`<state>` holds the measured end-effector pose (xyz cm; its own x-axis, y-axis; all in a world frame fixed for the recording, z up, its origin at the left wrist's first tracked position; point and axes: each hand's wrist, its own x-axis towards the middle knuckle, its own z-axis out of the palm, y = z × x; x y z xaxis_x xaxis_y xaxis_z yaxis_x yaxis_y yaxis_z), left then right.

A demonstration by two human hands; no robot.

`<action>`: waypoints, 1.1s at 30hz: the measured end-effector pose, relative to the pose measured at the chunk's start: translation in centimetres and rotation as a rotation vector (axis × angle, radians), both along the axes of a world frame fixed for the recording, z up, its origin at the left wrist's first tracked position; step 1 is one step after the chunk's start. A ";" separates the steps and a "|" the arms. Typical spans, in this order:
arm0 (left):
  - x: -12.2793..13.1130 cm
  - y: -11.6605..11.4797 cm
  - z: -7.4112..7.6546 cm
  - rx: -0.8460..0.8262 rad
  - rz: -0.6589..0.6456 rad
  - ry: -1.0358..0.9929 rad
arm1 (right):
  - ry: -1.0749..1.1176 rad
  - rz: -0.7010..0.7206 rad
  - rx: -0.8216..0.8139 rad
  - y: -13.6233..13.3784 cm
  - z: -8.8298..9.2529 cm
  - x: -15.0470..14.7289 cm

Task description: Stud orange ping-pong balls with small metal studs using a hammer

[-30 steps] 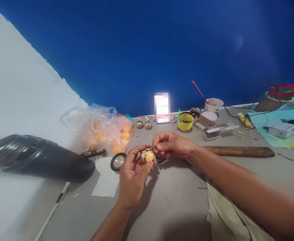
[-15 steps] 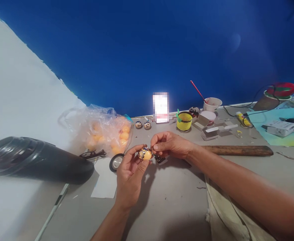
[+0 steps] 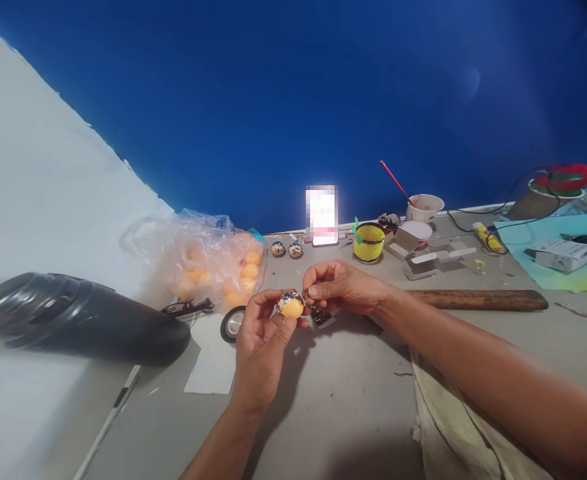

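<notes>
My left hand (image 3: 263,333) is closed around an orange ball (image 3: 290,306), holding it between thumb and fingers above the table. Shiny silvery pieces cover the ball's upper part, while its near side shows plain orange. Close to the ball's right side, my right hand (image 3: 336,288) has thumb and forefinger pinched together. Whatever sits in that pinch is too small to make out. Below the right hand lies a small box (image 3: 322,317) of dark shiny bits, partly hidden by the fingers. Two balls covered in shiny pieces (image 3: 286,250) rest farther back.
A plastic bag of orange balls (image 3: 243,267) and a dark cylinder (image 3: 88,320) are at left. A tape roll (image 3: 232,325) lies beside my left hand. Behind stand a lit phone (image 3: 322,217), a yellow pot (image 3: 368,243) and a paper cup (image 3: 425,208). A wooden stick (image 3: 478,300) lies right.
The ball has turned in my left hand, so a plain orange side now faces me instead of a patterned one. My right hand stays pinched beside it.
</notes>
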<state>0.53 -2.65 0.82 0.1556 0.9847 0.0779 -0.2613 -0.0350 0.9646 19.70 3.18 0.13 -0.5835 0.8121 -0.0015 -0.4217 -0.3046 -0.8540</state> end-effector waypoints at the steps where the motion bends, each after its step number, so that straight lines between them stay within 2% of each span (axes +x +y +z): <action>1: 0.0 0.0 0.1 -0.018 -0.009 -0.021 | -0.002 -0.002 -0.005 0.0 0.0 0.0; 7: 0.1 0.3 0.1 -0.095 -0.015 -0.110 | -0.003 -0.008 -0.020 0.1 -0.2 0.2; 13: 0.0 0.4 -0.1 -0.143 0.001 -0.083 | 0.006 0.007 -0.019 0.2 -0.3 0.2; 19: -0.4 0.5 -0.9 -0.064 0.101 0.068 | -0.024 0.011 0.023 -0.3 0.0 -0.2; 25: -0.2 0.0 -0.3 0.028 0.192 0.305 | -0.046 0.011 0.016 -0.5 0.1 -0.6; 33: 0.0 -0.2 -0.8 0.171 0.253 0.417 | -0.120 -0.028 0.015 -0.6 0.1 -0.8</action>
<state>0.54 -2.86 0.05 -0.0341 0.9741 0.2235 0.1810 -0.2139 0.9599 18.94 2.62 0.26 -0.5571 0.8284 -0.0578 -0.3247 -0.2814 -0.9030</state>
